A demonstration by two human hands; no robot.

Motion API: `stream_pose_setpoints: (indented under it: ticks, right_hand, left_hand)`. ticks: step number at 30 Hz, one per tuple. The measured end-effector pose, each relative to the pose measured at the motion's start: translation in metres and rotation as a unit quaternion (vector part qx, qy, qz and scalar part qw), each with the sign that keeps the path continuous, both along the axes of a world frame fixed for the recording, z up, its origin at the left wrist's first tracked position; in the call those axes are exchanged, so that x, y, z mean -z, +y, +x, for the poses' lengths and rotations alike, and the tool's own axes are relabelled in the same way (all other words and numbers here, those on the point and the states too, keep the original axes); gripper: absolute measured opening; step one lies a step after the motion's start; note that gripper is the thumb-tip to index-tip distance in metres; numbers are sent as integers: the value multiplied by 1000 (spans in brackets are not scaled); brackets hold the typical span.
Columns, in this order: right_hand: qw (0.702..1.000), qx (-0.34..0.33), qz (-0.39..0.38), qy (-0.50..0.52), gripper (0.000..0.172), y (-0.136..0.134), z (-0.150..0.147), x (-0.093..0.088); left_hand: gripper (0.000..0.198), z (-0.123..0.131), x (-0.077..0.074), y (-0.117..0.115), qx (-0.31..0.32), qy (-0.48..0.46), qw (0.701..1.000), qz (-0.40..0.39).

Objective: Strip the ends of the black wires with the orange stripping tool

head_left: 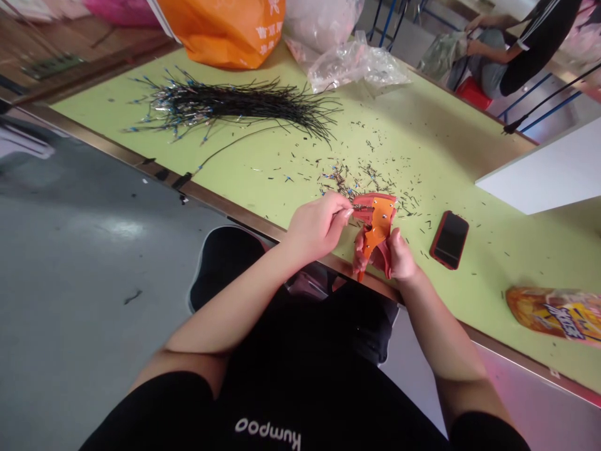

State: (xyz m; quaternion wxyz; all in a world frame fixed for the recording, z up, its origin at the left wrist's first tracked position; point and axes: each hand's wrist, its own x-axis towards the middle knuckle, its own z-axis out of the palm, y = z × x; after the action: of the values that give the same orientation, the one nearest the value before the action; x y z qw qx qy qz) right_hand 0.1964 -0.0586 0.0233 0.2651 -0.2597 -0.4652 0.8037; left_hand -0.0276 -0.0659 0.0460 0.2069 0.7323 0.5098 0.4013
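My right hand (pixel 401 255) is wrapped around the handles of an orange-red wire stripper (pixel 382 216), its head pointing up over the table's near edge. Thumb and fingers of my left hand (pixel 322 222) are pinched together at the left side of the tool's head. A short dark length of wire (pixel 361 207) shows between those fingertips and the jaws; the rest is hidden. Just beyond the tool lies a scatter of black and blue wire offcuts (pixel 347 178). A large bundle of black wires (pixel 244 102), with blue bits at the left ends, lies farther back.
Clear plastic bags (pixel 357 62) and an orange bag (pixel 225 31) stand at the back of the green table (pixel 451 163). To the right are a phone (pixel 449 240), a snack packet (pixel 554 313) and a white panel (pixel 549 166). Another person (pixel 530 50) sits at the upper right.
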Motion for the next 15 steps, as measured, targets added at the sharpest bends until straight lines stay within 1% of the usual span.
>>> stream_pose_setpoints:
  ticks: [3,7,11,15]
  right_hand:
    - [1000,10,5,-11,79,-1,0,0]
    - [1000,14,5,4,74,-2,1,0]
    - [1000,10,1,0,75,-2,0,0]
    - [1000,20,19,5,74,-2,-2,1]
  left_hand:
    - [21,-6,-6,3,10,33,999,9]
    - [26,-12,-12,4,19,69,997,17]
    - [26,-11,-11,2,13,74,997,12]
    - [17,-6,-8,0,-13,42,999,0]
